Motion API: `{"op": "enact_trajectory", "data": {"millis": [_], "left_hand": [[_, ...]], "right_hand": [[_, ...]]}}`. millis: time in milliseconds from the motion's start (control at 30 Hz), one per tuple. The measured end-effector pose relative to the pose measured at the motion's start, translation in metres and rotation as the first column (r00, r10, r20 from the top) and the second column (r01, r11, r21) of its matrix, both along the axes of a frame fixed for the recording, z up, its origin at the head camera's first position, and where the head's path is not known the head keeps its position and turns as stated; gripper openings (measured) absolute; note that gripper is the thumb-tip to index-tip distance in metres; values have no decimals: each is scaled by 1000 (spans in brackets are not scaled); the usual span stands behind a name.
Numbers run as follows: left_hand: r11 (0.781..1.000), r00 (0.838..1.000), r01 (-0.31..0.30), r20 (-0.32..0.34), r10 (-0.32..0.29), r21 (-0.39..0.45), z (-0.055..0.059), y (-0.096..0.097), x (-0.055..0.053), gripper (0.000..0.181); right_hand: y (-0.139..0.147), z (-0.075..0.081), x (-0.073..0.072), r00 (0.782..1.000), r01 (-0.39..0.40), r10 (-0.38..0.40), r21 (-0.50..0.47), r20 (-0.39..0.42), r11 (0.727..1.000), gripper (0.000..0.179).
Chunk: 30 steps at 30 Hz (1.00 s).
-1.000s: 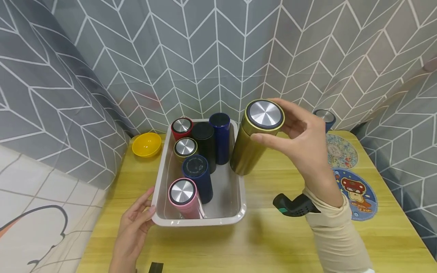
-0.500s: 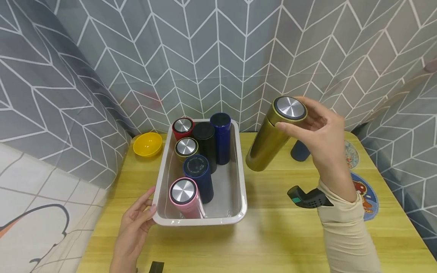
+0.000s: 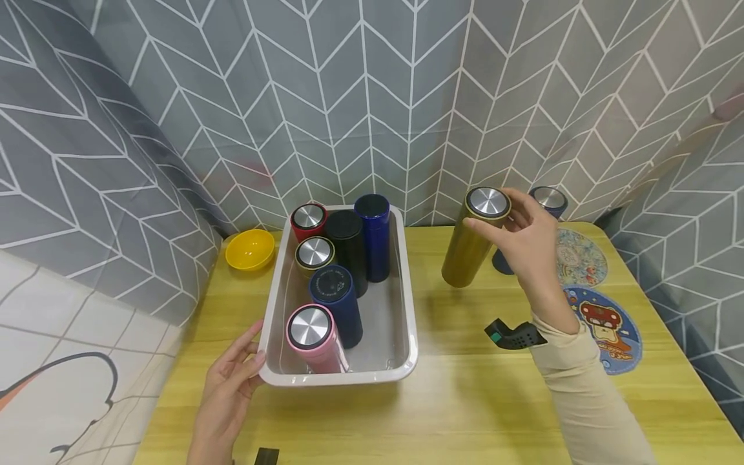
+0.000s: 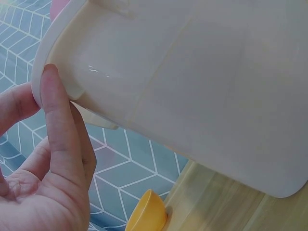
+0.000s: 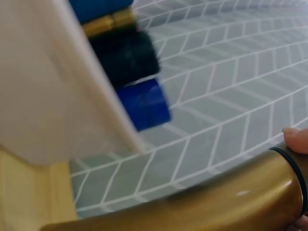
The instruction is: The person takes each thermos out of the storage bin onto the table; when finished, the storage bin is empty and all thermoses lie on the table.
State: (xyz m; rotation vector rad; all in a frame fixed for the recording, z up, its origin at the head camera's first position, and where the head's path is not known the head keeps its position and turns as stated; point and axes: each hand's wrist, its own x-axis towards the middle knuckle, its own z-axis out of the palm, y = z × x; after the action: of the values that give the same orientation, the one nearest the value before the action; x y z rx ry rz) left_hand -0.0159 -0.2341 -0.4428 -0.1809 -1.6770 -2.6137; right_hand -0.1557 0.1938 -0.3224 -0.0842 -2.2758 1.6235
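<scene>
My right hand (image 3: pixel 529 242) grips a tall gold thermos (image 3: pixel 467 255) just under its silver-topped lid, thumb on the near side. The thermos leans slightly, to the right of the white tray (image 3: pixel 410 316). In the right wrist view its gold body (image 5: pixel 226 199) fills the bottom, with only a fingertip and part of the hand showing. My left hand (image 3: pixel 227 384) holds the tray by its front left corner. The left wrist view has thumb and fingers (image 4: pixel 60 130) pinching the rim. Inside the tray stand several thermoses, among them a pink thermos (image 3: pixel 316 342) and a black thermos (image 3: pixel 349 248).
Behind my right hand stands a navy thermos (image 3: pixel 549 199), partly hidden. A flowered round mat (image 3: pixel 581 258) and a blue cartoon mat (image 3: pixel 607 332) lie at right. Left of the tray sits a yellow bowl (image 3: pixel 250 250). A patterned curtain (image 3: pixel 395 97) hangs behind the wooden table (image 3: pixel 453 413).
The gold thermos, gripped by my right hand, has moved from over the tray's right edge rightward, then lower beside the navy thermos. My left hand stays at the tray corner.
</scene>
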Motion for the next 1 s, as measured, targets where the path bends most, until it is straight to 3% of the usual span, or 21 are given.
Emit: {"op": "enact_trajectory", "data": {"millis": [200, 533, 733, 1000], "left_hand": [[1000, 1000, 0, 4, 0, 7, 0, 0, 2, 51], [1000, 999, -28, 27, 27, 6, 1, -1, 5, 50], [999, 997, -45, 59, 46, -21, 3, -2, 4, 50], [998, 997, -40, 71, 44, -47, 5, 0, 2, 49]], "right_hand": [[6, -24, -11, 995, 78, -80, 41, 64, 996, 70], [14, -59, -30, 987, 155, -149, -93, 60, 984, 74], [19, -70, -36, 983, 185, -184, -153, 23, 971, 70], [22, -76, -37, 979, 203, -206, -136, -4, 970, 70]]}}
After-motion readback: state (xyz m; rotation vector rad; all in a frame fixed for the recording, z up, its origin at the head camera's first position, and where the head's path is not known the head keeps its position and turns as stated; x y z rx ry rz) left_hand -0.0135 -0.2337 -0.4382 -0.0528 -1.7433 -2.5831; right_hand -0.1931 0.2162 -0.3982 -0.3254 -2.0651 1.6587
